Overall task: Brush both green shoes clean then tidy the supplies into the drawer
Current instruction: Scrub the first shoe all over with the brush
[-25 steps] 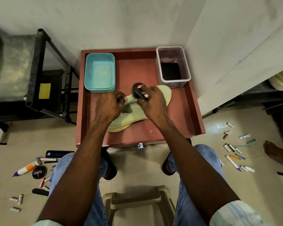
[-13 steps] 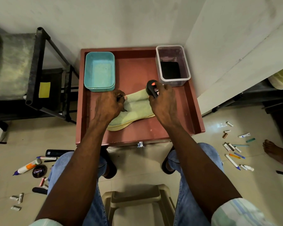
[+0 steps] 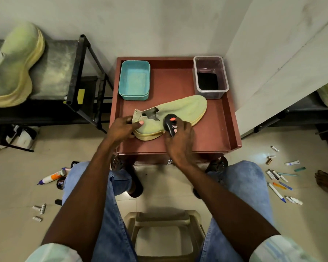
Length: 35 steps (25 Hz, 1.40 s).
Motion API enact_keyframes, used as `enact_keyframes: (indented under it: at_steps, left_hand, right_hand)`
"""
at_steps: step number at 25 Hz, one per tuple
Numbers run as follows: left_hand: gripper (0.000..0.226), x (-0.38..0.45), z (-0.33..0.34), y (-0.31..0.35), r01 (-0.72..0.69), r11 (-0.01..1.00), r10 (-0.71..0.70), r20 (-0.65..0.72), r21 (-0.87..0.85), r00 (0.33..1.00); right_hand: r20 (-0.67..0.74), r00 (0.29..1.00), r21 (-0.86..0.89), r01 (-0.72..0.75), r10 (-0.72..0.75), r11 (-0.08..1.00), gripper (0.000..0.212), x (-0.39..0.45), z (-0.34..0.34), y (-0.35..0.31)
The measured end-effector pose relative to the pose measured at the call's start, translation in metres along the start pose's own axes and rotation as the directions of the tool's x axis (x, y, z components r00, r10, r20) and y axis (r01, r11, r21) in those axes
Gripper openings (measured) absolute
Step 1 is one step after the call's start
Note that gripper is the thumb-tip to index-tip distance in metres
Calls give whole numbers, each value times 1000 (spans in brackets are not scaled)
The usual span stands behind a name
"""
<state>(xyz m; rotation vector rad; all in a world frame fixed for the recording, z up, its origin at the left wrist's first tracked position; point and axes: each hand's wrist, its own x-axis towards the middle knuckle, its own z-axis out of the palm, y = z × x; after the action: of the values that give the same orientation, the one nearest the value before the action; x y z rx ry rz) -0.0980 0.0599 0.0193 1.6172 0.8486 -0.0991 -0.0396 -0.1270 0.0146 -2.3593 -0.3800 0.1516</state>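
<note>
A pale green fabric slip-on shoe with a cream sole (image 3: pixel 178 110) lies on its side on the reddish-brown tray top of a small table (image 3: pixel 212 137), its toe pointing toward a clear plastic tub with a dark bottom (image 3: pixel 210 77) at the far right corner. The person's left hand (image 3: pixel 121 128) grips the shoe's heel end, thumb pressed on the upper beside the opening. The right hand (image 3: pixel 180 137) is curled round a black oval shoe brush with a red-and-white label (image 3: pixel 170 124), held against the shoe's side just above the sole. A teal rectangular plastic container (image 3: pixel 134 80) sits at the tray's far left corner. A second pale green shoe (image 3: pixel 15 63) rests on a dark metal rack (image 3: pixel 80 72) to the left. Pens and small tubes (image 3: pixel 280 182) lie scattered on the tiled floor to the right, and a white glue bottle with an orange band (image 3: pixel 52 177) lies to the left.
</note>
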Motion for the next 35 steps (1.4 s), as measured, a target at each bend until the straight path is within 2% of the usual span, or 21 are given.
enact_keyframes:
  at_steps: [2,3,4,7,8,9,11,12,13,15,16,18,21,24,26,29,32,34,35]
  left_hand:
    - [6,-5,6,-2,-37,999,35,-74,-19,997]
    - [6,-6,8,-2,-42,999,42,-95,-2,995]
    - [13,-7,10,-2,-40,999,41,-109,9,993]
    - [38,-10,14,-1,-26,999,33,-170,44,985]
    - [44,-9,14,-1,-33,997,47,-198,74,979]
    - [49,-7,14,-4,-34,993,60,-221,116,973]
    - [54,-3,13,-6,-37,985,77,-231,170,970]
    - [55,-2,13,-8,-39,985,78,-234,168,969]
    - [56,-2,13,-8,-32,987,70,-237,160,969]
    - [57,-1,12,-7,-35,982,79,-237,183,968]
    - [56,-1,12,-6,-43,978,93,-242,204,966]
    - [56,0,13,-5,-30,982,80,-267,185,960]
    - [52,0,16,-2,-6,991,45,-286,135,957]
    - [58,-3,17,-3,-10,984,61,-286,176,956]
    - [61,-5,15,-5,-22,984,71,-278,176,958]
    - [56,-7,13,-7,-24,981,76,-266,194,961]
    - [52,-10,15,-5,-32,977,89,-271,210,958]
    - [55,-9,16,-4,-39,973,104,-284,227,953]
    - [58,-9,16,-3,-41,967,115,-287,251,951]
  right_hand:
    - [85,979,86,179,-187,980,57,-13,7,-5]
    - [106,961,58,252,-257,966,56,-11,6,2]
    - [92,960,20,264,-264,964,55,-3,5,13]
    - [-68,998,45,-16,19,999,55,1,0,24]
    - [-64,998,60,21,-17,998,55,-6,4,17]
    - [-21,991,56,131,-130,990,55,-15,9,10]
    - [83,924,-23,375,-372,927,55,-25,16,11]
    - [93,905,-50,420,-414,906,55,-22,15,17]
    - [59,933,-39,358,-355,933,54,-16,13,21]
    - [-80,989,16,129,-127,991,53,-9,13,24]
    - [-115,987,3,116,-115,993,51,-10,16,22]
    - [-93,957,-93,266,-274,959,50,-19,21,16]
    - [13,885,-106,464,-466,879,53,-23,17,16]
    - [130,816,-161,578,-564,800,56,-25,18,23]
    - [128,864,-143,501,-486,853,58,-19,15,29]
    - [37,971,-110,237,-234,965,58,2,-4,47]
    - [-92,995,-134,-35,22,990,60,29,-23,61]
    - [-75,997,-86,-23,16,996,59,25,-18,47]
    - [-20,997,-75,67,-69,995,58,15,-11,36]
